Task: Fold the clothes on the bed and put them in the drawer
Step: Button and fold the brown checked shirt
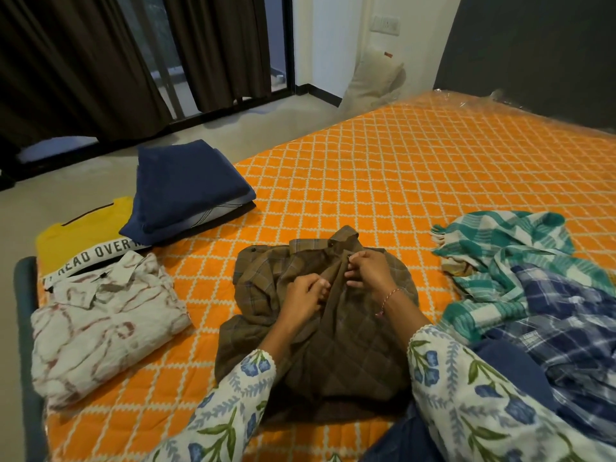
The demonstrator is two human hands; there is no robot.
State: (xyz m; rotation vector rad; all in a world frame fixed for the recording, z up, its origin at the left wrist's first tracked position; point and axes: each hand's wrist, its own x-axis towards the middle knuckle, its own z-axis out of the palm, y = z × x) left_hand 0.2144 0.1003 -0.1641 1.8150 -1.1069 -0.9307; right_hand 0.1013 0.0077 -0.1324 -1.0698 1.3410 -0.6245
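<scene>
Brown checked cotton shirt with quilted lining (pixel 320 315) lying collar-away on the orange diamond-patterned bed cover (pixel 383 181), directly ahead, front placket uppermost. Left hand (pixel 301 300) pinching the placket edge at mid-chest; right hand (pixel 365 270) pinching the opposite edge just below the collar, fingers curled on the cloth. Apparent step: fastening a button near the neck before folding.

Already folded, at left: white shirt with reddish marbled print (pixel 103 325) near the bed's edge; yellow T-shirt with a lettered white band (pixel 83 238) behind it; dark navy folded garments (pixel 186 188) stacked just beyond. Still loose, at right: teal-and-white checked towel (pixel 493 258) and blue plaid shirt (pixel 566 328), heaped together and touching. No drawer in view.

Recommended handling, by judgement:
- Keep both placket edges taut and aligned before passing the button through; slack in thick quilted lining likely to skew the front.
- Close the top button at least, so the collar holds shape.
- Smooth the bunched body flat toward the hem before turning face-down; present creases at the left shoulder otherwise folded in.
- Keep clear of the loose heap at right, which lies near the right sleeve.

Progress estimate: roughly half, storage not begun.
</scene>
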